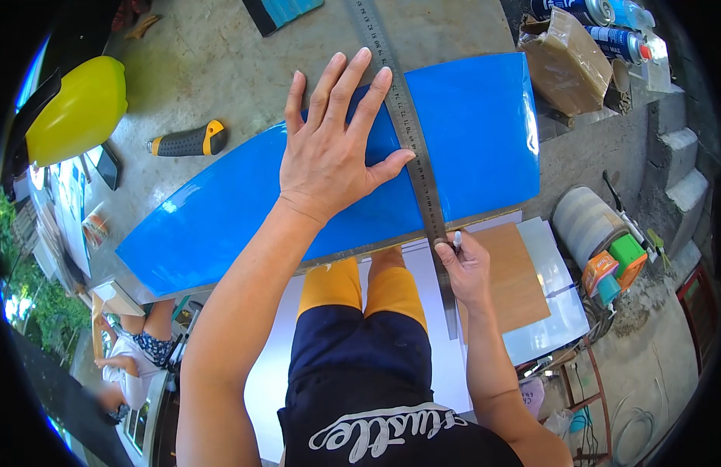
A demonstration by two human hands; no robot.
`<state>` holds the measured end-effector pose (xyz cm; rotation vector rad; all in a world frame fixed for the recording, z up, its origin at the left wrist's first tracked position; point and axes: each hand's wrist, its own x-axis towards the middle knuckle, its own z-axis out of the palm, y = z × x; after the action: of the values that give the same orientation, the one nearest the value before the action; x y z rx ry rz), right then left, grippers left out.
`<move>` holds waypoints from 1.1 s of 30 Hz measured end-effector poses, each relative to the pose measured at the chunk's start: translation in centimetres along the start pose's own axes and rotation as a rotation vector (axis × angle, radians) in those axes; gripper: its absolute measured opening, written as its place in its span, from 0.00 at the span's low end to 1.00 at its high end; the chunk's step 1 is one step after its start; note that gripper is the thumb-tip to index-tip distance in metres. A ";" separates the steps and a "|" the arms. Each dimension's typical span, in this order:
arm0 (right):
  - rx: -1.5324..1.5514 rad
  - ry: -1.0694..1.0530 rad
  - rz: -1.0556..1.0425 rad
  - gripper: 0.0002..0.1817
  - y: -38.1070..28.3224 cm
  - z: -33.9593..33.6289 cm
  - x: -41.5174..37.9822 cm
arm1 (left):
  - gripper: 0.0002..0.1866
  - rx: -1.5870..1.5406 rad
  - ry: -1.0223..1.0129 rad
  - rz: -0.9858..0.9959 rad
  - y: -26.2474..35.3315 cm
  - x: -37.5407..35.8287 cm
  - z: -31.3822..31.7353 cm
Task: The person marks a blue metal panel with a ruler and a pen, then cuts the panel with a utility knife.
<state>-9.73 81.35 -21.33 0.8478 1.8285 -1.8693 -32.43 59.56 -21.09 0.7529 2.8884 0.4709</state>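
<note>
A glossy blue sheet with a curved, tapering left end lies across the worktop. Across it runs a long metal ruler, reaching past the sheet's near and far edges. My left hand is spread open on the blue sheet, its thumb tip at the ruler's left side. Beyond the sheet's near edge, my right hand is closed on the ruler, thumb on top. A slim pen or marker sticks up between its fingers; most of it is hidden.
A yellow-and-black cutter handle lies left of the sheet, near a yellow helmet-like object. At upper right are a cardboard box and spray cans. A brown board sits below right. Another person sits at lower left.
</note>
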 end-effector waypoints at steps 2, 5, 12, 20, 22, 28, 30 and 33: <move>-0.008 -0.001 -0.004 0.08 0.0 0.0 0.1 | 0.48 0.001 0.000 0.000 0.0 0.0 0.0; -0.049 0.001 -0.030 0.09 0.1 -0.3 0.1 | 0.48 0.002 0.001 0.001 0.0 0.0 0.0; -0.166 0.086 -0.122 0.10 -1.8 -2.0 -0.8 | 0.48 0.010 -0.012 -0.004 0.0 0.0 -0.1; -0.068 0.277 -0.358 0.11 -7.7 -2.3 -0.5 | 0.48 0.011 -0.031 -0.013 0.0 0.1 -0.1; 0.098 0.274 -0.526 0.17 -9.6 -0.8 1.7 | 0.48 0.009 -0.035 -0.014 0.0 0.2 -0.2; 0.033 0.247 -0.667 0.29 -11.9 1.6 5.8 | 0.50 0.000 -0.031 -0.017 0.1 0.2 -0.2; 0.131 0.203 -0.691 0.23 -12.4 2.7 7.1 | 0.51 -0.010 -0.038 -0.019 0.1 0.1 -0.1; 0.084 0.209 -0.709 0.12 -12.8 3.6 9.0 | 0.51 -0.024 -0.038 -0.022 0.1 0.2 -0.2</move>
<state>-25.33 79.90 -17.71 0.4517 2.4165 -2.3472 -32.58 59.64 -20.87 0.7178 2.8480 0.4819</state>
